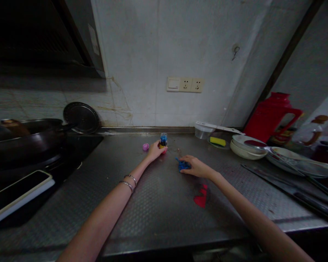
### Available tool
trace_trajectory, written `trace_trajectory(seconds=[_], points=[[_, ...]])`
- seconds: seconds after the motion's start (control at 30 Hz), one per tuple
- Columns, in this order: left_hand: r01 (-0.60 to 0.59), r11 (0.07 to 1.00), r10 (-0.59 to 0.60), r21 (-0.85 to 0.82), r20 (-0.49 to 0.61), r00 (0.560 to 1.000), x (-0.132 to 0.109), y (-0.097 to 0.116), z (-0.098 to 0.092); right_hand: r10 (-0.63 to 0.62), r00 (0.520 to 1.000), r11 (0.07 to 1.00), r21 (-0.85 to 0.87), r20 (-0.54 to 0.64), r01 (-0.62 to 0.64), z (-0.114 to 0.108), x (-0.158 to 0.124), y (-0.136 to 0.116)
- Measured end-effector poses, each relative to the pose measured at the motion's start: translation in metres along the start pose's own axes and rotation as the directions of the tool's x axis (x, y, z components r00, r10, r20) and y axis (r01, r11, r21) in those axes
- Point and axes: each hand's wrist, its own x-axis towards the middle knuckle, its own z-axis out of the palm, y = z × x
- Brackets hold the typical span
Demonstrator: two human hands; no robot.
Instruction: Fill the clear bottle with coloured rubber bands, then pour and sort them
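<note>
My left hand (pixel 154 151) is closed around a small clear jar (pixel 163 138), upright on the metal counter. The jar shows blue at its top, with yellow and red lower down, and its mouth is uncovered. A pink cap (pixel 145 146) lies just left of that hand. Farther right, my right hand (pixel 195 167) has its fingers curled on a crumpled blue piece (pixel 183 165), perhaps paper or plastic, at counter level. Nearer to me, a flat red cut-out piece (pixel 200 198) with a notched edge lies beneath my right forearm's inner side.
A wok (pixel 30 142) and a white-edged device (pixel 19 196) are at the left by the hob. At the right stand a clear dipper (pixel 203 131), a yellow sponge (pixel 218 142), stacked bowls (pixel 247 151), a red thermos jug (pixel 272 114) and a dark knife-like blade (pixel 276 182).
</note>
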Motion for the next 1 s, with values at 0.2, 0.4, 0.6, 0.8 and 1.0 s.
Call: trace_trajectory(seconds=[0.2, 0.4, 0.6, 0.8, 1.0], points=[[0.012, 1.000, -0.012, -0.002, 0.007, 1.000, 0.000, 0.000, 0.000, 0.010, 1.000, 0.999, 0.035, 0.025, -0.011, -0.005, 0.007, -0.002], [0.028, 0.999, -0.028, 0.018, 0.010, 1.000, -0.001, 0.001, -0.001, 0.062, 0.993, 0.996, 0.055, 0.101, -0.068, -0.006, 0.014, -0.006], [0.017, 1.000, -0.017, 0.009, 0.011, 1.000, -0.001, 0.001, -0.001, 0.073, 0.987, 0.997, 0.022, 0.143, -0.077, -0.011, 0.021, -0.008], [0.022, 1.000, -0.022, 0.012, 0.020, 1.000, -0.002, 0.004, -0.003, 0.057, 0.985, 0.997, -0.064, 0.162, -0.047, -0.009, 0.026, -0.001], [0.019, 1.000, -0.019, -0.013, 0.012, 1.000, -0.001, -0.001, 0.000, 0.010, 0.986, 0.990, -0.141, 0.168, 0.014, -0.006, 0.027, -0.005]])
